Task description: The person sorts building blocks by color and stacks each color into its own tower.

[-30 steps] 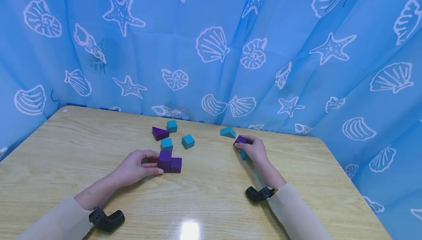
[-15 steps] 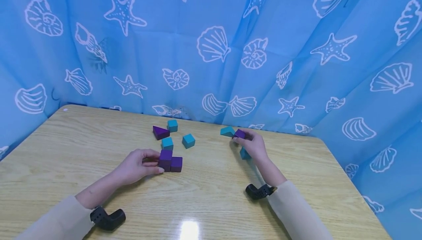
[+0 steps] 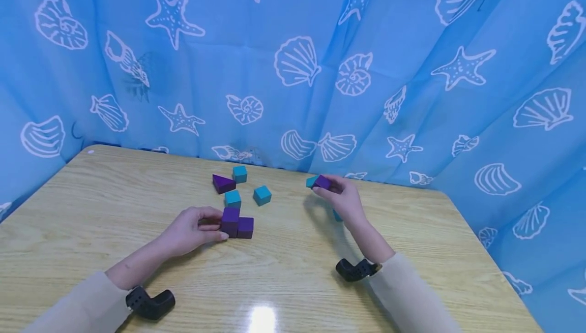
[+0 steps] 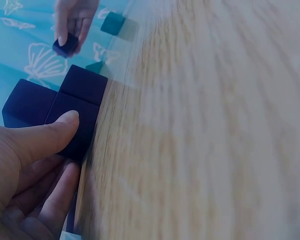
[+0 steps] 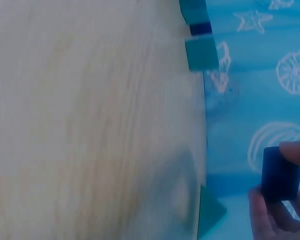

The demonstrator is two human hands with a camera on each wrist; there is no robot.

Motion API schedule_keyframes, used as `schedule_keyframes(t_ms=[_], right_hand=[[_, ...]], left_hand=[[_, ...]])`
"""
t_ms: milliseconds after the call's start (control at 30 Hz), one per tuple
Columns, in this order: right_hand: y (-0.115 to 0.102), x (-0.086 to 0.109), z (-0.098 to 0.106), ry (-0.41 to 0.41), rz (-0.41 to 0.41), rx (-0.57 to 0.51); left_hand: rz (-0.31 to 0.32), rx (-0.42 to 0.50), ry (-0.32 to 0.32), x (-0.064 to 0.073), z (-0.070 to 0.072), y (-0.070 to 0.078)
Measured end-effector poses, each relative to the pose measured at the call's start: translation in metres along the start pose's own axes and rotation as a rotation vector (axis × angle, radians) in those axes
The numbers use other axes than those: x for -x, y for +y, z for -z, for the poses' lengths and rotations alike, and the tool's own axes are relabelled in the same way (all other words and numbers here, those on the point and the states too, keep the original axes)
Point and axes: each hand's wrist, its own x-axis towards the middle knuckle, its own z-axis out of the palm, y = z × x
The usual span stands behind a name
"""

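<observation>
Near the middle of the table, my left hand (image 3: 188, 232) pinches a purple cube (image 4: 79, 125) between thumb and fingers. Another purple cube (image 3: 230, 214) is stacked on it, and a third purple cube (image 3: 245, 228) stands against its right side. In the head view my right hand (image 3: 346, 202) grips a separate purple cube (image 3: 322, 183) by its fingertips, raised over the table with a shadow below. That cube partly covers a teal triangular block (image 3: 311, 181) behind it. A teal block (image 3: 337, 215) is mostly hidden by the right wrist.
Behind the left stack are a purple triangular block (image 3: 223, 184) and three teal cubes: a near cube (image 3: 232, 199), a right cube (image 3: 262, 195) and a far cube (image 3: 240, 174). A blue shell-patterned curtain (image 3: 256, 68) hangs along the wooden table's (image 3: 293, 282) far edge.
My right hand has carried its purple cube leftward and up, away from the teal block near its wrist, to in front of the teal triangular block. My left hand stays put.
</observation>
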Motion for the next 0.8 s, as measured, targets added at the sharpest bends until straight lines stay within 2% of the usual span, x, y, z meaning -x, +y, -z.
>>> schedule_keyframes(t_ms=[200, 433, 567, 800], right_hand=[[-0.006, 0.008, -0.014, -0.050, 0.062, -0.033], [-0.013, 0.018, -0.028, -0.122, 0.065, -0.024], [-0.015, 0.021, -0.037, -0.157, 0.096, -0.004], [-0.019, 0.032, -0.054, -0.261, 0.168, -0.017]], left_hand=[[-0.014, -0.010, 0.002, 0.000, -0.001, 0.001], [-0.003, -0.006, -0.001, 0.000, 0.000, 0.001], [-0.011, -0.011, -0.003, -0.001, 0.001, 0.001], [-0.003, -0.006, -0.005, 0.000, 0.000, -0.001]])
